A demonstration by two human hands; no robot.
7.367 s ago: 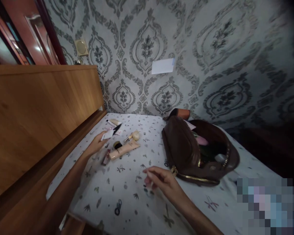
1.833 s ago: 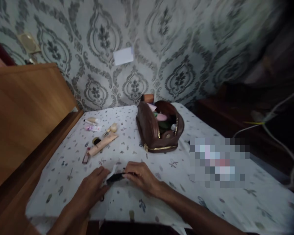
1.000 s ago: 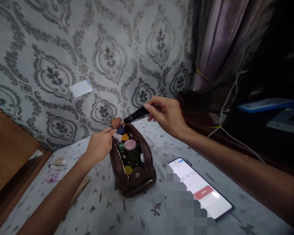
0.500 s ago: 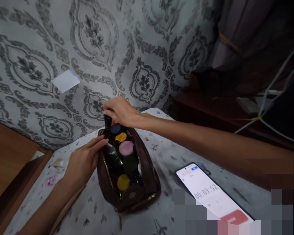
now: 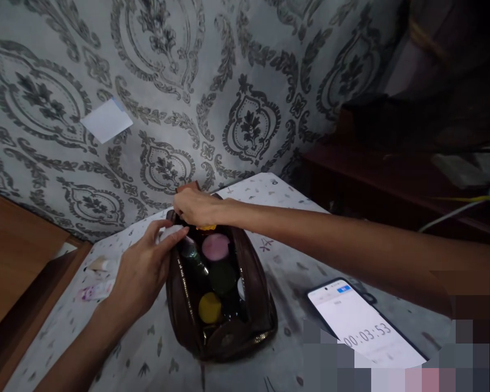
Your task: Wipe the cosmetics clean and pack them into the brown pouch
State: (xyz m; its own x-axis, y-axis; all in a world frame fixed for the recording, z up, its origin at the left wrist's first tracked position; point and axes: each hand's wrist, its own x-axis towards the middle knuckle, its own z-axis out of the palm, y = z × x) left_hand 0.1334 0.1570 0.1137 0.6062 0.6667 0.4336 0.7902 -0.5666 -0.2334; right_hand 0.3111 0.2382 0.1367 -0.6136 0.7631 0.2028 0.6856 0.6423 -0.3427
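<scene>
A brown zippered pouch (image 5: 263, 288) stands with its mouth spread, filled with several bottles and jars. My right hand (image 5: 198, 208) reaches down into its far end; the fingers are bent and what they hold is hidden. At the left rim, my left hand (image 5: 145, 261) has its thumb and fingers around a whitish object (image 5: 167, 234), mostly covered. Beside the left thumb leans a clear bottle (image 5: 190, 249). Inside the pouch I see a pink round lid (image 5: 215, 247), a dark round lid (image 5: 222, 277) and a yellow lid (image 5: 209, 307). A yellow item (image 5: 206, 227) shows under my right wrist.
A phone (image 5: 363, 321) running a timer lies to the right on the patterned tablecloth (image 5: 147, 354). Left of my left arm are a pink-and-white tube (image 5: 96, 291) and a small beige item (image 5: 98, 265). A patterned wall (image 5: 212, 81) with a paper note (image 5: 107, 121) rises behind.
My right hand has lowered into the pouch's far end, and the black-topped item it gripped is hidden. My left thumb and fingers have closed around a whitish object. The view has shifted slightly.
</scene>
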